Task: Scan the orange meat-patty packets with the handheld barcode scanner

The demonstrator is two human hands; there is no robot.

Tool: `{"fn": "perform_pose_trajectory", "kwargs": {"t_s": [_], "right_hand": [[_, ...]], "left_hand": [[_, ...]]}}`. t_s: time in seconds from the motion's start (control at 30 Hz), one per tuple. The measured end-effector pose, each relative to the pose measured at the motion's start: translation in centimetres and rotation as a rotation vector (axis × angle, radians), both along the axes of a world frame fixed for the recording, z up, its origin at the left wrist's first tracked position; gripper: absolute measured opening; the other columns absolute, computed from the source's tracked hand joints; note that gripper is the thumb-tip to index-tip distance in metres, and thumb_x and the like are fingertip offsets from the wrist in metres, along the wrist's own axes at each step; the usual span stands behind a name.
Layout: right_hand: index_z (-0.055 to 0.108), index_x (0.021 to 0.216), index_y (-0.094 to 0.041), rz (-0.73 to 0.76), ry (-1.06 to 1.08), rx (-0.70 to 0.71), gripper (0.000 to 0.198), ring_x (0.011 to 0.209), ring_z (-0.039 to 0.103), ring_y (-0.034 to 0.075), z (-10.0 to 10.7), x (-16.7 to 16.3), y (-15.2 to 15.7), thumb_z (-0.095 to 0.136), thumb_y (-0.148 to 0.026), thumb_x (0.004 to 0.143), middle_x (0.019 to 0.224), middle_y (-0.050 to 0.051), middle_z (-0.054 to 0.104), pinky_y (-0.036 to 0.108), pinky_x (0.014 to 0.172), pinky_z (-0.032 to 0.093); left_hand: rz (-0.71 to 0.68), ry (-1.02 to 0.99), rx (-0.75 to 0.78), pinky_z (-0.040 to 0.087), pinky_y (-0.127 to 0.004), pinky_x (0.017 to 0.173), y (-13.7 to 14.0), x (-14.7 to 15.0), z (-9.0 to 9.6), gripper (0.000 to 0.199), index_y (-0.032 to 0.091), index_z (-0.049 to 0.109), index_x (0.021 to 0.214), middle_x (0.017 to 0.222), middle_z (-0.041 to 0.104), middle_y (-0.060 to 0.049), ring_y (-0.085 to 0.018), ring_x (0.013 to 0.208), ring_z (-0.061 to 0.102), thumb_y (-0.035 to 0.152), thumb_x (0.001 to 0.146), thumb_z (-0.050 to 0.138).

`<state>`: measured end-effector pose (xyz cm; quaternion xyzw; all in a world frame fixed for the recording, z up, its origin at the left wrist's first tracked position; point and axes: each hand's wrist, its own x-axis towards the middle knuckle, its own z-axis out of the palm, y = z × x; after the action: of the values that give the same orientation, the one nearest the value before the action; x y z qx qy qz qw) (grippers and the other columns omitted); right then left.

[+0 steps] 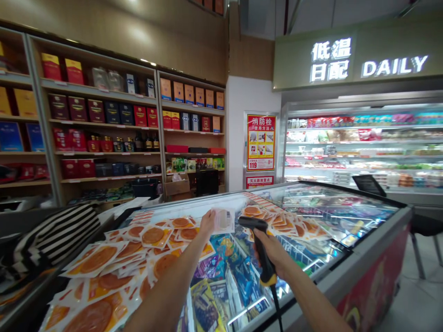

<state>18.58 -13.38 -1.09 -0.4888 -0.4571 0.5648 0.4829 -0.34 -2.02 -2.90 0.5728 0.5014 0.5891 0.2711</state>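
Note:
My left hand [207,222] is closed on the edge of a clear-and-white sealed food packet [224,220], held up over the chest freezer [377,230]. In my right hand [272,251] is a black and yellow barcode scanner [265,253], its head tipped toward the packet and its cable hanging down. Left of my left forearm lies a broad heap of flat sealed packets [152,235] with round orange-brown contents. More packets of the same kind [277,219] lie on the glass beyond the scanner.
Through the freezer glass, bagged frozen goods [207,304] show below my hands. A black-and-white striped cloth [69,235] lies at the left. Shelves of boxed bottles [107,113] line the back wall. A lit refrigerated display [363,138] and a dark chair [427,226] stand at the right.

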Motion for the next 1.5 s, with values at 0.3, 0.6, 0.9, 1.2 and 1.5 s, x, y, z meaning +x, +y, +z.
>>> {"fn": "perform_pose_trajectory", "kwargs": {"t_s": [0.3, 0.6, 0.9, 1.2, 1.5], "right_hand": [[0.045, 0.060, -0.016, -0.037, 0.018, 0.020, 0.031, 0.030, 0.041, 0.007, 0.2, 1.0, 0.8, 0.046, -0.047, 0.066, 0.039, -0.004, 0.046, 0.020, 0.028, 0.035], [0.045, 0.058, -0.016, -0.237, -0.044, 0.022, 0.032, 0.031, 0.042, 0.007, 0.2, 4.5, 2.0, 0.050, -0.048, 0.063, 0.040, -0.003, 0.047, 0.021, 0.029, 0.036], [0.045, 0.061, -0.017, -0.397, -0.043, -0.003, 0.030, 0.034, 0.044, 0.009, 0.4, 8.3, 2.0, 0.053, -0.046, 0.061, 0.043, -0.004, 0.048, 0.022, 0.030, 0.038], [0.048, 0.059, -0.015, -0.481, -0.043, -0.039, 0.035, 0.036, 0.047, 0.009, -0.7, 12.2, 2.3, 0.055, -0.050, 0.058, 0.046, -0.001, 0.051, 0.023, 0.032, 0.040], [0.048, 0.060, -0.016, -0.369, -0.003, -0.011, 0.033, 0.037, 0.046, 0.009, -0.7, 8.6, 2.2, 0.055, -0.047, 0.059, 0.047, -0.001, 0.051, 0.022, 0.031, 0.040]], "left_hand": [[-0.007, 0.031, 0.043, 0.044, -0.027, 0.063, 1.5, 1.4, -1.1, 0.030, 0.012, 0.056, 0.082, 0.078, 0.064, -0.008, -0.018, 0.072, 0.057, 0.030, 0.076, 0.034], [0.018, 0.390, 0.182, 0.038, -0.028, 0.080, 1.0, 3.9, -1.4, 0.035, 0.018, 0.053, 0.098, 0.096, 0.060, -0.004, -0.017, 0.090, 0.053, 0.031, 0.080, 0.025], [-0.254, 0.861, 0.364, 0.031, -0.026, 0.088, -1.1, 11.1, -3.1, 0.029, 0.027, 0.051, 0.102, 0.106, 0.054, 0.001, -0.012, 0.101, 0.043, 0.025, 0.081, 0.031], [-0.327, 1.128, 0.351, 0.022, -0.039, 0.092, -1.4, 14.4, -4.3, 0.028, 0.027, 0.048, 0.103, 0.115, 0.045, -0.002, -0.019, 0.112, 0.029, 0.032, 0.078, 0.038], [-0.100, 1.214, 0.052, 0.018, -0.047, 0.093, -1.8, 4.8, -4.1, 0.059, 0.022, 0.024, 0.124, 0.132, 0.024, -0.011, -0.028, 0.120, 0.017, 0.046, 0.072, 0.038]]}}
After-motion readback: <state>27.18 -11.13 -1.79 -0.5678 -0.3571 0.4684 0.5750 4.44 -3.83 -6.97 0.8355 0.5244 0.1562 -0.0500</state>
